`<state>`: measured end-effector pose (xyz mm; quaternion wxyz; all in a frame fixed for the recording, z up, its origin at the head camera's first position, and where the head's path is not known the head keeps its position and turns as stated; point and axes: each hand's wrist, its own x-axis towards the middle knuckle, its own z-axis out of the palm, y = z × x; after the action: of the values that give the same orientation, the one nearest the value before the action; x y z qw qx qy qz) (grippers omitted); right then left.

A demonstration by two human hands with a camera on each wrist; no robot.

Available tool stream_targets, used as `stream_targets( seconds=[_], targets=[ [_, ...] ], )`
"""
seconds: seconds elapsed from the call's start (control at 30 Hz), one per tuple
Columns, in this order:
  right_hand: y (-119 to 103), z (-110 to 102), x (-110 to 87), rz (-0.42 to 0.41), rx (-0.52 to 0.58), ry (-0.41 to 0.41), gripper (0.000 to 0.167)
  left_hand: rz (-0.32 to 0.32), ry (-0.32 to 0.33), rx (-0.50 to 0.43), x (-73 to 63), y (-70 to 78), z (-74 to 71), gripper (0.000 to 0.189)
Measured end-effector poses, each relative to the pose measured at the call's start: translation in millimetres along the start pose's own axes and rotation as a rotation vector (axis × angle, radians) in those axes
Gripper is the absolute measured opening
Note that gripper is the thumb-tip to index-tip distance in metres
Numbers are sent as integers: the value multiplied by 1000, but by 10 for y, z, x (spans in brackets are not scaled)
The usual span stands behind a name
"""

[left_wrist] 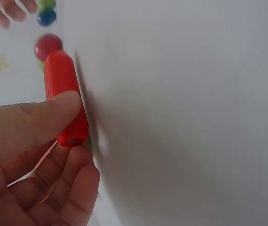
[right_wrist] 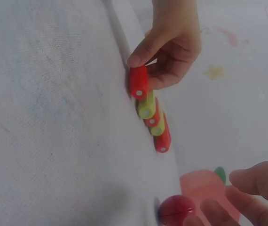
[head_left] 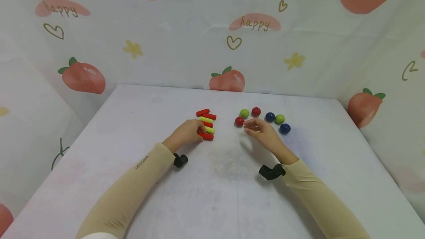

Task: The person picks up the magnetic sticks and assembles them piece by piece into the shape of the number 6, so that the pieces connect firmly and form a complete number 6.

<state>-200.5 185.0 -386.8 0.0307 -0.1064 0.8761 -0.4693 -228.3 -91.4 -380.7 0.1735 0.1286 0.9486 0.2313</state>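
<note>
In the head view, my left hand (head_left: 189,132) pinches the nearest red rod (head_left: 208,136) of a short column of red and yellow rods. The left wrist view shows the thumb on the side of this ridged red rod (left_wrist: 61,77) and fingertips at its lower end. A silvery dot marks the end of the red rod (right_wrist: 138,89) in the right wrist view. My right hand (head_left: 263,134) is beside a red ball (head_left: 239,121), its fingers loosely bent and apart from the thumb. Whether a fingertip touches the red ball (right_wrist: 177,209) is hard to tell.
Beyond the held rod lie a yellow rod (head_left: 206,120) and a red rod (head_left: 203,112), among others. Behind and right of my right hand are a green ball (head_left: 244,113), another red ball (head_left: 256,111) and a blue ball (head_left: 284,128). A printed cloth (head_left: 186,47) hangs behind the white table (head_left: 212,202).
</note>
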Motion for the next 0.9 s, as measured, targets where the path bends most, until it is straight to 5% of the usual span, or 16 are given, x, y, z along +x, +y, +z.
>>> stream_targets(
  seconds=[0.47,0.9],
  targets=[
    [-13,-36,17,48,7,-9,29,145,63,-144,-19,356,175,17],
    [-17,-55,31,34,7,-2,28,102,26,-109,154,527,283,19]
  ],
)
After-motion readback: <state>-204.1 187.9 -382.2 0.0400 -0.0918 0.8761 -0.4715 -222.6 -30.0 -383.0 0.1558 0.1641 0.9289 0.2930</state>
